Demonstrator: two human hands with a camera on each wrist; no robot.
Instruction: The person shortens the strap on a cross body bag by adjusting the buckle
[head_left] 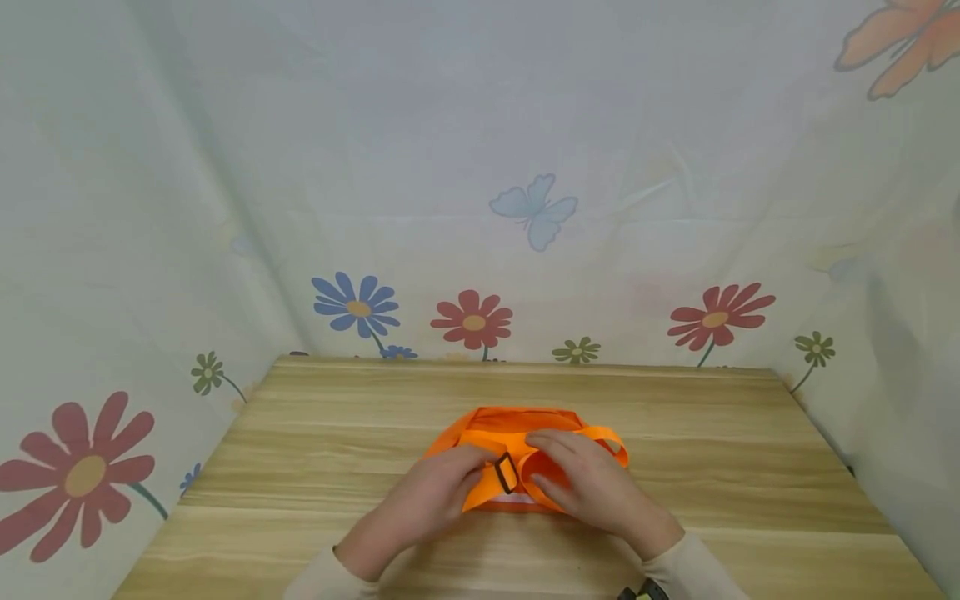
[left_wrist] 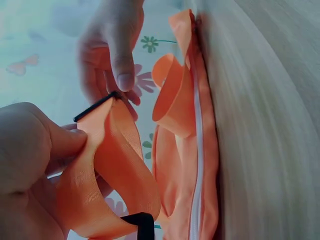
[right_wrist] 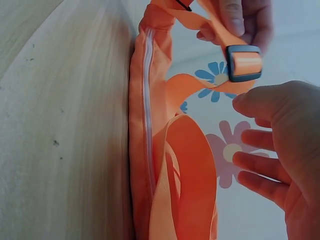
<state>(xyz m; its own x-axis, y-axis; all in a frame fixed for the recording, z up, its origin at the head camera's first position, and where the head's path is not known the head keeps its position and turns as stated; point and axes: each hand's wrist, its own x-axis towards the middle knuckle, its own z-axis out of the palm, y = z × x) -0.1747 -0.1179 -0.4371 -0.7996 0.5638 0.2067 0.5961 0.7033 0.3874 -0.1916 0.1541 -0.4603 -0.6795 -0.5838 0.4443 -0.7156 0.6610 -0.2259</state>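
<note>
An orange waist bag (head_left: 525, 419) lies on the table, a white zipper (left_wrist: 198, 165) running along its side. My left hand (head_left: 435, 492) pinches its orange webbing strap (left_wrist: 82, 185) between thumb and fingers, beside a black slide buckle (right_wrist: 244, 63). The strap is raised and bent in a loop, and a second black fitting (left_wrist: 142, 222) shows low in the left wrist view. My right hand (right_wrist: 295, 145) hovers beside the buckle, its fingers spread and relaxed with nothing between them. Under it, another loop of strap (right_wrist: 195, 165) stands up from the bag.
The bag lies on a light wood-grain table (head_left: 360, 408). Behind and on both sides hangs a pale cloth (head_left: 420, 125) printed with flowers and butterflies. A dark watch (head_left: 647, 591) is at my right wrist.
</note>
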